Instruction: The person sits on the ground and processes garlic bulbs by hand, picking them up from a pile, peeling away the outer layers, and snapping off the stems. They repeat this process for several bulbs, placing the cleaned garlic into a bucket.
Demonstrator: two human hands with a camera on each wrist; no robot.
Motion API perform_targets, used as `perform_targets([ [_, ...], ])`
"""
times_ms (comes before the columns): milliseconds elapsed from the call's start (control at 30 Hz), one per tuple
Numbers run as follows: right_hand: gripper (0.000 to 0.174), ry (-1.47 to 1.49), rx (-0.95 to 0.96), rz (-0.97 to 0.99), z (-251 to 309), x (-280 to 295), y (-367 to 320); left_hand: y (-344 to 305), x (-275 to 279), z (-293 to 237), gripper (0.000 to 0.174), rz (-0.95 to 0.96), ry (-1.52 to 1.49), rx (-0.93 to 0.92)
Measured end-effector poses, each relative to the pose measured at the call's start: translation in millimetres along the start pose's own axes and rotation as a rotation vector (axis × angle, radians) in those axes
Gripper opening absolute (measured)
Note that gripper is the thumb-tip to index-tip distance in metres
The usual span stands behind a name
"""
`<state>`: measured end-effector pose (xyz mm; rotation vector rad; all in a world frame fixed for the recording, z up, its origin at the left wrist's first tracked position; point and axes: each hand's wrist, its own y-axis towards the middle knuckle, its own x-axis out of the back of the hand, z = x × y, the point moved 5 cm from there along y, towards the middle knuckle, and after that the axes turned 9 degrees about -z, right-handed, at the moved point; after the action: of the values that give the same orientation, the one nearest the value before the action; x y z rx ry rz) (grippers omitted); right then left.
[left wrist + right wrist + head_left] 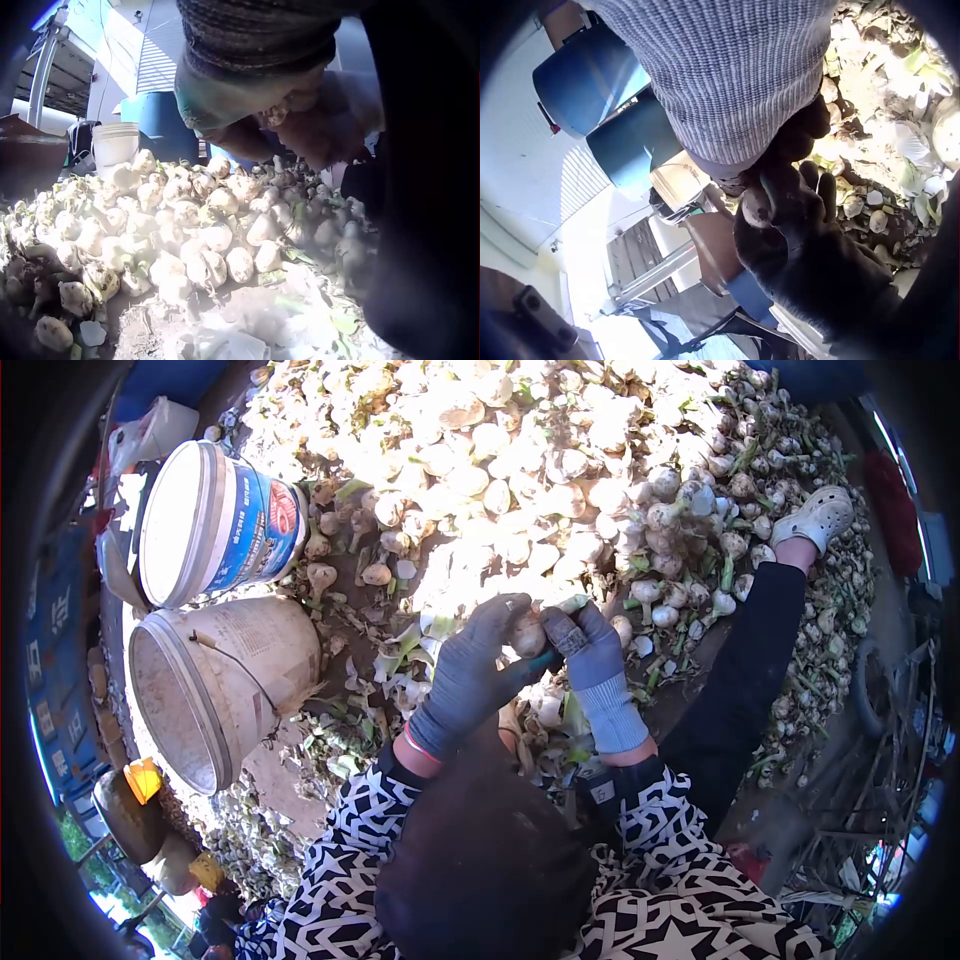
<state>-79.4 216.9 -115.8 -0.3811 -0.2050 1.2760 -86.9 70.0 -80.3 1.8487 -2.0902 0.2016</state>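
In the head view my gloved left hand (468, 675) grips a garlic bulb (527, 635), fingers curled round its far side and thumb beneath. Opposite it, my gloved right hand (597, 660) pinches at the bulb's right side, with a pale green bit showing above its fingertips. Both hands meet over loose skins and leaves. From the right wrist, the bulb (756, 208) appears between the dark glove of the left hand (802, 232) and the right hand's fingers. Seen from the left wrist, only a small part of the bulb (276, 114) shows.
A large heap of garlic (500, 470) spreads ahead and to the right. To the left, a white bucket with a blue label (250, 525) and a dirty white bucket (250, 660) lie tilted. A leg with a pale clog (815, 520) stretches along the heap's right side.
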Motion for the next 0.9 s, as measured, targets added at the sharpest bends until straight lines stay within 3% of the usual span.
perform_targets([
  [67,0.015,-0.062,-0.038,0.029,6,1,-2,-2,4,-1,0.069,-0.014,0.005,0.04],
  [167,0.015,-0.09,0.135,0.16,17,-1,-4,-8,5,7,0.062,-0.006,-0.073,0.164],
  [200,0.015,-0.093,0.128,0.164,22,0,-4,-7,3,12,0.059,0.014,-0.493,0.359],
  [233,0.015,-0.078,-0.027,0.206,23,-2,-6,-7,2,13,0.057,0.03,-0.915,0.548],
  [267,0.015,-0.063,-0.18,0.249,21,-2,-8,-8,7,16,0.058,0.207,-0.617,0.677],
  [333,0.019,0.005,-0.192,0.387,25,-5,-10,-20,13,38,0.065,0.271,-0.32,0.387],
  [367,0.021,0.109,-0.335,0.473,30,-12,-15,-25,14,32,0.067,0.106,0.172,-0.055],
  [400,0.024,0.214,-0.482,0.556,32,-18,-22,-21,16,21,0.073,0.011,0.282,-0.21],
  [433,0.029,0.406,-0.624,0.725,22,-25,-26,-15,18,22,0.061,0.057,0.212,-0.19],
  [467,0.029,0.411,-0.629,0.73,13,-28,-24,-8,20,26,0.05,0.106,0.141,-0.173],
  [500,0.03,0.564,-0.682,0.808,10,-35,-23,-4,18,49,0.034,0.153,-0.076,0.187],
  [533,0.032,0.719,-0.734,0.882,12,-42,-25,-7,18,56,0.05,-0.047,-0.489,0.657],
  [567,0.034,0.698,-0.654,0.665,7,-42,-20,-10,29,61,0.05,-0.108,-0.212,0.58],
  [600,0.034,0.702,-0.651,0.667,-1,-43,-18,-11,40,64,0.051,-0.165,0.064,0.491],
  [633,0.035,0.804,-0.702,0.662,-15,-44,-15,-6,38,24,0.049,-0.251,-0.403,0.724],
  [667,0.036,0.907,-0.758,0.652,-24,-45,-15,-5,34,5,0.045,-0.167,-0.479,0.469],
  [733,0.041,0.785,-0.637,0.635,-9,-57,-24,-11,32,-10,0.044,-0.093,-0.196,0.308],
  [767,0.042,0.847,-0.666,0.675,-15,-63,-28,-16,33,-8,0.044,-0.028,-0.401,0.55],
  [800,0.042,0.907,-0.687,0.717,-19,-68,-30,-16,37,1,0.038,-0.042,-0.389,0.571],
  [833,0.042,0.912,-0.68,0.718,-21,-68,-29,-16,37,5,0.036,-0.031,-0.271,0.43],
  [867,0.046,1.177,-0.759,0.938,-11,-68,-34,-13,37,4,0.035,-0.02,-0.156,0.288],
  [900,0.049,1.441,-0.83,1.16,2,-63,-37,-9,39,4,0.035,-0.016,-0.155,0.283],
])
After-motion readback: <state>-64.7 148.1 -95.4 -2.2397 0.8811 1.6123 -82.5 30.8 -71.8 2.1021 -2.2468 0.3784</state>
